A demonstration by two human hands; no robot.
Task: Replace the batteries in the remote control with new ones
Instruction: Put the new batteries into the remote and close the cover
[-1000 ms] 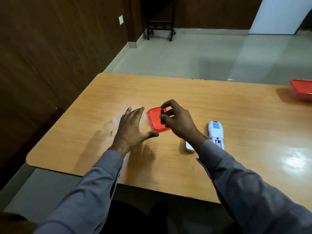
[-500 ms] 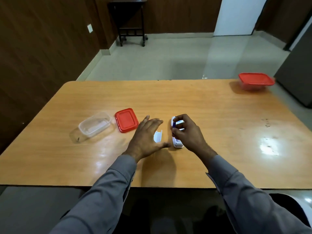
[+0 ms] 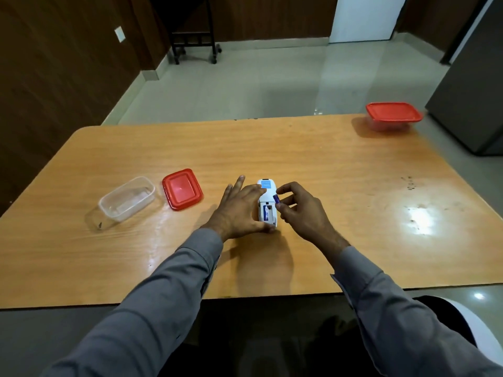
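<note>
The white remote control (image 3: 267,197) lies face down in the middle of the wooden table (image 3: 326,186), its battery compartment uncovered and a battery visible inside. My left hand (image 3: 242,208) rests against the remote's left side, fingers straight along it and thumb at its near end. My right hand (image 3: 299,210) pinches a small blue battery (image 3: 276,199) between thumb and fingers, just at the right edge of the open compartment. The loose battery cover is hidden under my left hand.
A clear plastic box (image 3: 126,198) stands open at the left with its red lid (image 3: 182,189) lying beside it. A second box with a red lid (image 3: 393,115) sits at the table's far right corner. A dark cabinet (image 3: 468,104) stands right of the table.
My right hand has carried the blue battery from over the red lid across to the remote. My left hand has moved right and now lies against the remote's side, covering the loose cover.
</note>
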